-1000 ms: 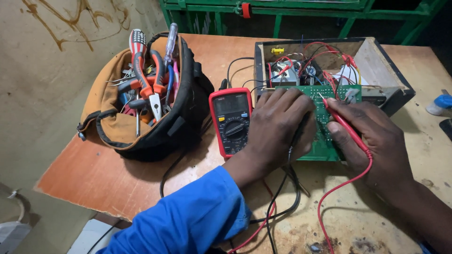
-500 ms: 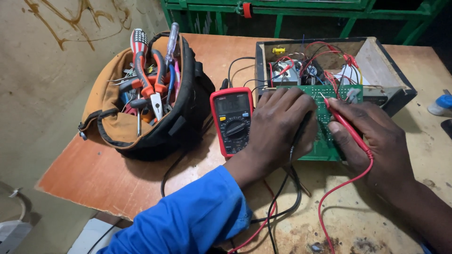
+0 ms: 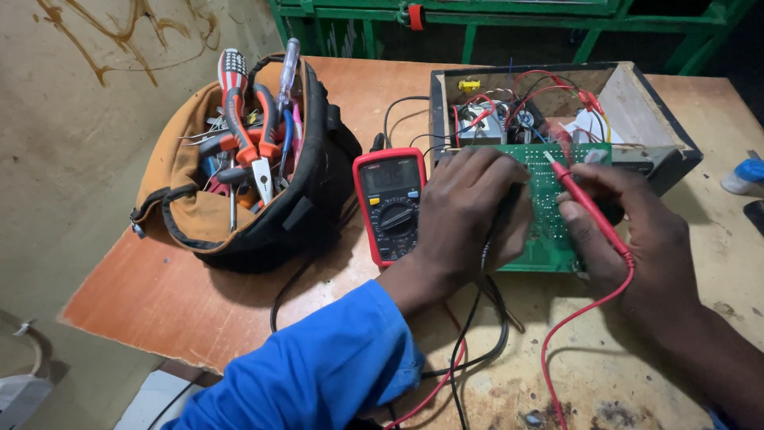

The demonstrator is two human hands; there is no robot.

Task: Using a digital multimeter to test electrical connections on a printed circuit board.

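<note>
Head view looks down on a green circuit board (image 3: pixel 549 231) lying flat on the wooden table (image 3: pixel 159 295), its far edge against an open dark box (image 3: pixel 637 103) full of red and black wires. The right hand (image 3: pixel 629 231) pinches a red test probe (image 3: pixel 585 203) between thumb and fingers, the probe tilted so that its metal tip points at the upper part of the board. A red lead (image 3: pixel 573 326) runs from the probe down across the table toward the near edge. The left hand (image 3: pixel 469 215) lies over the left side of the board, fingers curled down; a black lead (image 3: pixel 485 263) comes out from under the palm, but whether the fingers close on a probe cannot be told. A blue sleeve (image 3: pixel 318 374) covers that forearm.

Just left of the left hand lies a red-cased digital multimeter (image 3: pixel 390 203), face up, its dial near the hand's knuckles. Farther left sits an open tool bag (image 3: pixel 239 167), black and tan, holding red-handled pliers (image 3: pixel 255 139) and screwdrivers (image 3: pixel 286 72) standing upright. Beyond the table stands a green metal frame (image 3: pixel 477 20).
</note>
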